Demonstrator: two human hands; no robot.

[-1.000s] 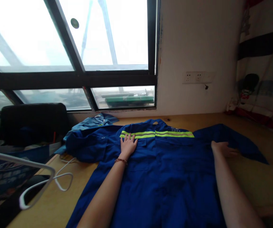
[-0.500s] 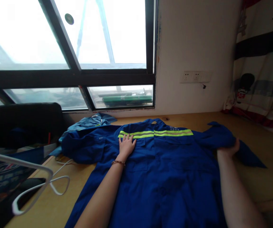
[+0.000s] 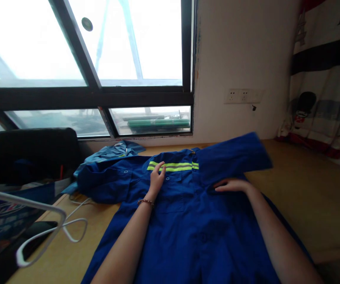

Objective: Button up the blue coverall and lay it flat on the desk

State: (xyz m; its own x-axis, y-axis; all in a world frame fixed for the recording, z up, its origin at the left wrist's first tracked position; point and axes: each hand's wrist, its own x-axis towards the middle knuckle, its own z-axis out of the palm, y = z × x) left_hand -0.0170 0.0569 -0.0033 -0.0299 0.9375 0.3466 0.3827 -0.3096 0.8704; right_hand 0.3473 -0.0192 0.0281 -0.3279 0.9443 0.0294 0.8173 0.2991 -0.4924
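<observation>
A blue work jacket [image 3: 170, 228] with yellow-green and grey reflective stripes lies front up on a wooden tabletop. My left hand [image 3: 157, 179], a beaded bracelet at its wrist, rests over the chest by the stripe, fingers apart and holding nothing. The right-hand sleeve [image 3: 232, 156] is folded inward across the chest, hiding part of the stripe, and its cuff end points to the right. Just below that fold, my right hand [image 3: 232, 185] lies with fingers stretched out and thumb apart. The other sleeve [image 3: 105, 177] spreads to the left, bunched at its end.
Light blue clothing [image 3: 111, 152] lies behind the left sleeve. A white cable [image 3: 60, 232] loops at the left, near a black chair back [image 3: 34, 152]. The wooden tabletop [image 3: 309, 197] extends to the right, below wall sockets [image 3: 239, 95] and a curtain [image 3: 320, 83].
My right hand has moved left from the outstretched sleeve, which is now folded over the chest. My left hand stays nearly in place, its fingers slightly lifted.
</observation>
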